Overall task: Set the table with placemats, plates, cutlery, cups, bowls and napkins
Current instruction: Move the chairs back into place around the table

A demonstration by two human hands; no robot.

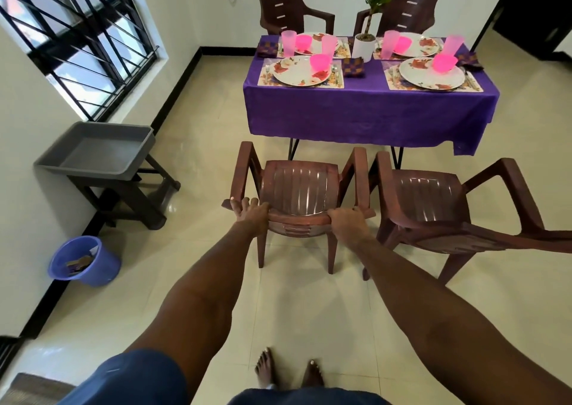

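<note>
The top rail of a brown plastic chair (298, 188) was gripped at both ends: the left hand (251, 214) was laid over its left corner with fingers spread and only partly curled, and the right hand (348, 220) was closed firmly around its right corner. The chair was held that way, it seemed, so that it could be pushed squarely toward the table (368, 110), which stood well beyond it under a purple cloth. On the table, four places were already laid: placemats (337, 82), flowered plates (301, 71), pink cups (288, 43), pink bowls (320, 62), cutlery (267, 71) and folded napkins (353, 66), with a potted plant (365, 47) at the middle. A second chair (430, 200) stood just right of the held one. No readable writing could be made out.
</note>
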